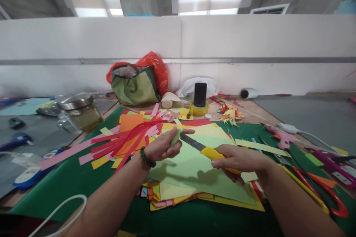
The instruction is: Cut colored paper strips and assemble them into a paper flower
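My right hand [232, 159] is wrapped round the yellow handle of a utility knife [210, 152]. Its long grey blade points up and left, with the tip close to the fingers of my left hand [167, 141]. Between the left thumb and fingers is a small pale green piece of paper [176, 137], apparently folded or rolled; whether the blade touches it I cannot tell. Both hands are above a stack of pale green and yellow paper sheets [191, 174]. Red paper strips [122, 137] fan out left of my left hand. A dark beaded bracelet [147, 158] circles the left wrist.
A green mat [83, 177] lies under the paper. Red-handled scissors [319, 189] and a pink glue gun [282, 137] lie at right. A glass jar [80, 114] stands at left. Behind are a green bag [135, 89] and a phone [200, 94] on yellow tape rolls.
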`<action>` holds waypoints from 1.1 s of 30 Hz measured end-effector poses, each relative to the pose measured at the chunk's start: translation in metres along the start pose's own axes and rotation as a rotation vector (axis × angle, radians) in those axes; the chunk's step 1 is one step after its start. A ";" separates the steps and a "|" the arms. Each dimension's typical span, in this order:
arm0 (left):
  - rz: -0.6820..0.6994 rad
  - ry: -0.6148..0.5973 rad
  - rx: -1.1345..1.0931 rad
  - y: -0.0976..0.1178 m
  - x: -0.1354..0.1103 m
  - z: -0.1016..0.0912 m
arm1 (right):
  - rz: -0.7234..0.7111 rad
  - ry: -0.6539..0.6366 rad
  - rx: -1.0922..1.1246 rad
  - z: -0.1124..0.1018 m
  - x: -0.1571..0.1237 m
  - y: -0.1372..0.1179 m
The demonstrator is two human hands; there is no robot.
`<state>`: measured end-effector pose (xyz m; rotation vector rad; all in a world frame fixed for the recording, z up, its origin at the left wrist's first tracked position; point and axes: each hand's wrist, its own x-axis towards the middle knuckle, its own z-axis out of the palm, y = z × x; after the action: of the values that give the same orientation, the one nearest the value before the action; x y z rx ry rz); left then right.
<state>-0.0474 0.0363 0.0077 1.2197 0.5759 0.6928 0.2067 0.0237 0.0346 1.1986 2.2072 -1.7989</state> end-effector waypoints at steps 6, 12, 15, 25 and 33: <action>-0.002 0.015 0.135 0.002 -0.001 0.007 | 0.037 0.057 -0.013 0.002 0.004 -0.001; -0.064 0.001 0.252 -0.001 0.001 0.009 | 0.062 0.135 0.012 0.012 0.018 0.001; -0.076 0.037 0.323 -0.004 0.002 0.007 | 0.046 0.167 0.008 0.015 0.020 0.000; -0.010 0.246 0.191 0.007 0.002 -0.007 | 0.056 0.415 -0.076 -0.011 0.010 0.009; 0.076 0.580 0.260 0.008 0.009 -0.024 | 0.329 0.615 -0.490 -0.024 0.026 0.020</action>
<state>-0.0598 0.0598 0.0094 1.2834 1.1313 1.0722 0.2097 0.0578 0.0136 1.9983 2.3144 -0.7575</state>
